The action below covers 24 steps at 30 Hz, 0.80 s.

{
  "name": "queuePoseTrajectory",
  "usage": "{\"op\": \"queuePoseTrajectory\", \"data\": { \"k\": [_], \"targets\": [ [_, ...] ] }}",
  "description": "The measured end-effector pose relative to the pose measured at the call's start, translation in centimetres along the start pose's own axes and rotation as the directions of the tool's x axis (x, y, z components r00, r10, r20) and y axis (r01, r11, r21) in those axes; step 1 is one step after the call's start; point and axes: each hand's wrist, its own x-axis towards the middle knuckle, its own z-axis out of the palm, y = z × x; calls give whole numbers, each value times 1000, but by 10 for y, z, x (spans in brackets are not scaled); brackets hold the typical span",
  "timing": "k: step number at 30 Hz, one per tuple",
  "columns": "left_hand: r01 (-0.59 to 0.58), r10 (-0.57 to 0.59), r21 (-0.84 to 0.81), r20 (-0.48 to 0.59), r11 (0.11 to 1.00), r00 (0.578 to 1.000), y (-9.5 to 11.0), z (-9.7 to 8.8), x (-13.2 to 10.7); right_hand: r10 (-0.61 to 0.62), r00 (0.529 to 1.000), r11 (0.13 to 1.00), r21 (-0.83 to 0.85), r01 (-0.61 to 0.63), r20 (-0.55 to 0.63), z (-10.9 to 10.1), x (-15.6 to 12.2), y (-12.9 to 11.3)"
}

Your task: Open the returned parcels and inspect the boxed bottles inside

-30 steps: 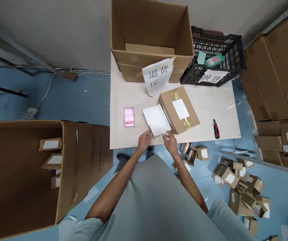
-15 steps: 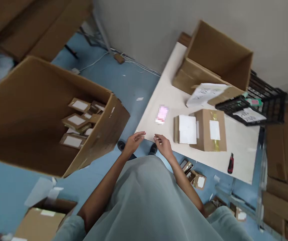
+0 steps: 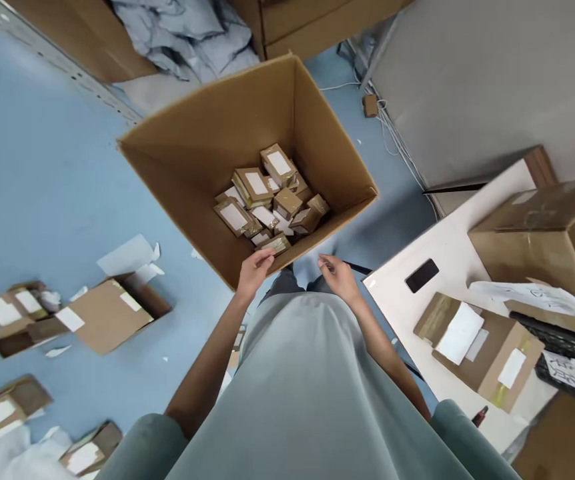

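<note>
A large open cardboard box point(image 3: 237, 113) stands in front of me with several small labelled cartons point(image 3: 278, 162) lying jumbled at its bottom. My left hand point(image 3: 254, 273) is at the near rim of this box, its fingers loosely bent and nothing visible in them. Whether it touches the rim I cannot tell. To the right, just outside the box's near side, hovers my right hand point(image 3: 340, 278), empty, with thumb and fingers slightly apart.
At right, a white table point(image 3: 447, 250) bears a black phone point(image 3: 421, 275), an opened carton point(image 3: 510, 370), a red cutter point(image 3: 480, 416), a bigger box point(image 3: 522, 247) and a black crate point(image 3: 532, 327). Opened cartons point(image 3: 105, 313) and paper scraps litter the blue floor at left.
My view has swung left, bringing the large box from the left to the middle and the table to the far right. Both hands have moved from the table's edge toward the box.
</note>
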Motion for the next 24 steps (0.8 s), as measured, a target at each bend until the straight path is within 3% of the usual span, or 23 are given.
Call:
{"op": "queuePoseTrajectory", "data": {
  "k": [4,10,17,21,24],
  "targets": [
    [65,-67,-27,-92,998,993,1,-28,29,-9,992,998,-56,17,129,22,41,-36],
    [139,-145,-54,-130,989,981,0,-29,74,28,964,988,-152,13,263,43,114,-49],
    [257,-259,-32,-162,966,952,-18,-17,140,183,895,972,-211,-103,407,72,214,-22],
    [298,-272,65,-256,952,927,-46,-23,209,354,843,926,-27,-377,405,113,283,9],
    [228,-145,249,-312,941,939,-76,-37,277,457,783,828,119,-548,422,156,331,38]
  ]
}}
